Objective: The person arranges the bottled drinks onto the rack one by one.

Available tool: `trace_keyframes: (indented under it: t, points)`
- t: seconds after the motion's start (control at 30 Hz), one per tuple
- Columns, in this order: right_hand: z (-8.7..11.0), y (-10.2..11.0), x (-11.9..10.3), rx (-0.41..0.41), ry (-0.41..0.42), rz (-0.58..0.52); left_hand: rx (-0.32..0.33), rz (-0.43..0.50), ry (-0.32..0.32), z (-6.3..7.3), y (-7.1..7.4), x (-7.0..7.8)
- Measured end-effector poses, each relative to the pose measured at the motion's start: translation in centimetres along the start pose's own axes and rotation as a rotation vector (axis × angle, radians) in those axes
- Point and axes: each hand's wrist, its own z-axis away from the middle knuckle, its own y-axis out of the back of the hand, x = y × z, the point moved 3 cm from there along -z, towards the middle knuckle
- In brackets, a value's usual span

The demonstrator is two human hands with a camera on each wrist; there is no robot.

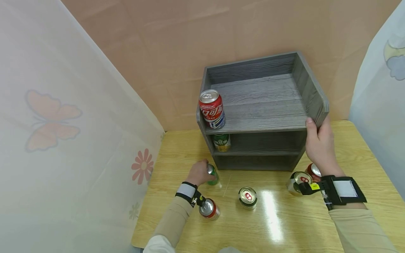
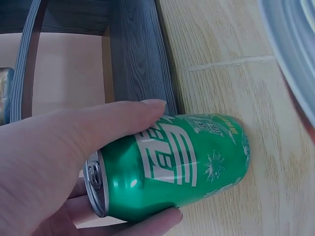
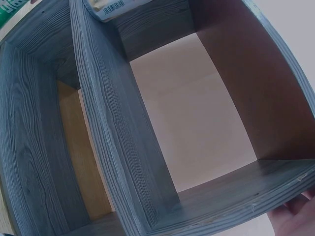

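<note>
In the head view my left hand grips a green can close to the lower left corner of a grey wooden shelf. The left wrist view shows thumb and fingers wrapped round this green can, near the tabletop. My right hand holds the right side panel of the shelf by its front edge; in the right wrist view part of that hand shows at the panel. A red cola can stands on the top tier, at its left end. Below it, a green and gold can sits on the middle tier.
On the wooden table stand a red can by the left wrist and a gold-topped can in front of the shelf. Another gold-topped can and a red can are partly behind the right wrist. Fabric walls surround the table.
</note>
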Motion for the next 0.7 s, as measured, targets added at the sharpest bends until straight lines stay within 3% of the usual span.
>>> trace_keyframes:
  t: [0.37,0.7]
  points:
    - [-0.04,0.04,0.07,0.001,0.000,0.009,0.015,0.051,-0.024,0.18,0.18,0.02]
    - [-0.14,0.00,0.05,-0.004,0.008,-0.001,-0.028,0.013,-0.017,0.90,0.35,0.52]
